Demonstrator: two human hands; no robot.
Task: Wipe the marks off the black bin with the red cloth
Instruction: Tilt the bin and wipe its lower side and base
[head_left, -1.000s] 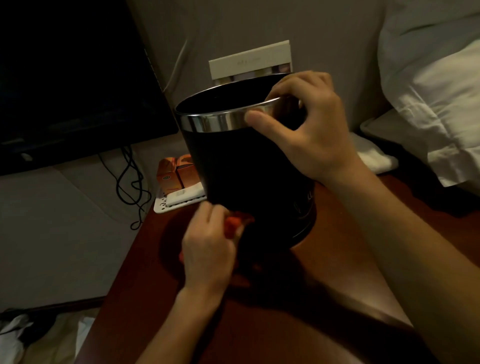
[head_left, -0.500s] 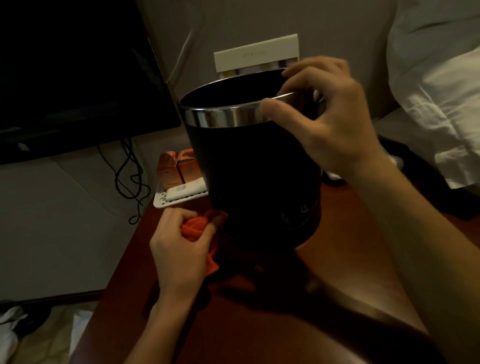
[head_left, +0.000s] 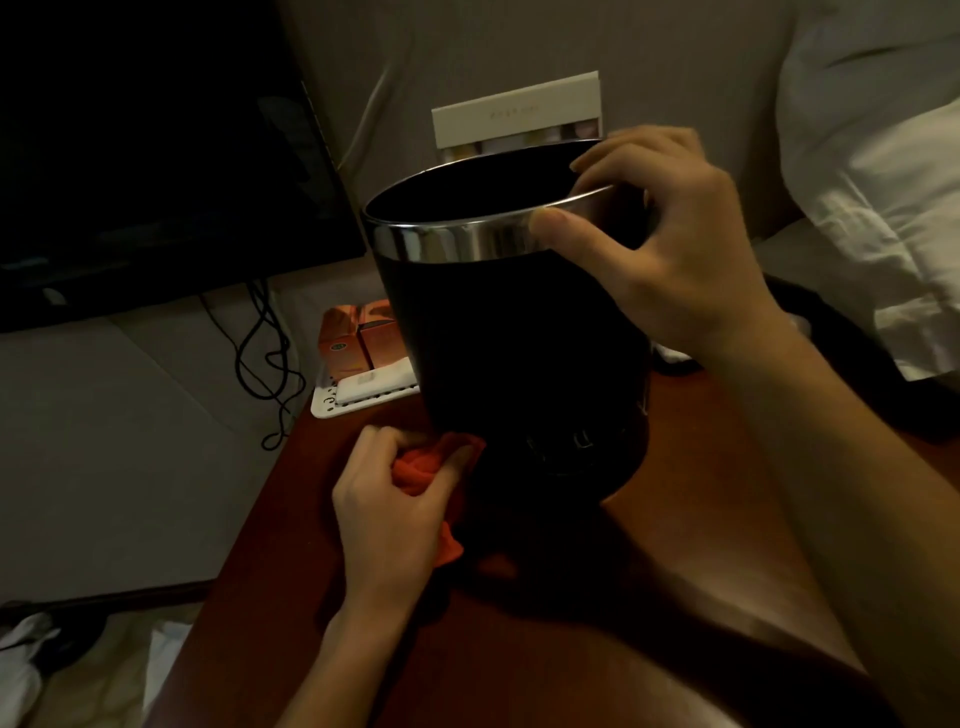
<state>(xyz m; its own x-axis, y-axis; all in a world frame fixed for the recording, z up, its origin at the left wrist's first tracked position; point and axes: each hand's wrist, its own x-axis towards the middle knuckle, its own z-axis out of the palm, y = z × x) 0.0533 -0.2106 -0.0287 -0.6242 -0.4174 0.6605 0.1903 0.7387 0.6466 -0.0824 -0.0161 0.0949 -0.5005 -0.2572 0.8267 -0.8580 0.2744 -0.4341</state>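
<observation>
A black bin (head_left: 519, 338) with a shiny metal rim stands on a reddish-brown table (head_left: 519, 649), tilted slightly away from me. My right hand (head_left: 670, 249) grips the rim at its right side, thumb on the outside and fingers over the edge. My left hand (head_left: 389, 509) holds a bunched red cloth (head_left: 421, 465) beside the lower left of the bin, the cloth touching the wall near its base. Marks on the dark wall are too dim to make out.
A white tray (head_left: 324, 402) with orange boxes (head_left: 353, 338) sits behind the bin at the table's back left. A dark screen (head_left: 156, 156) and dangling cables (head_left: 265, 358) are to the left. A cream card box (head_left: 519, 114) stands behind; white bedding (head_left: 883, 182) lies right.
My left hand with the cloth slid left and slightly outward from the bin's front base to its lower left side. My right hand kept its grip on the rim.
</observation>
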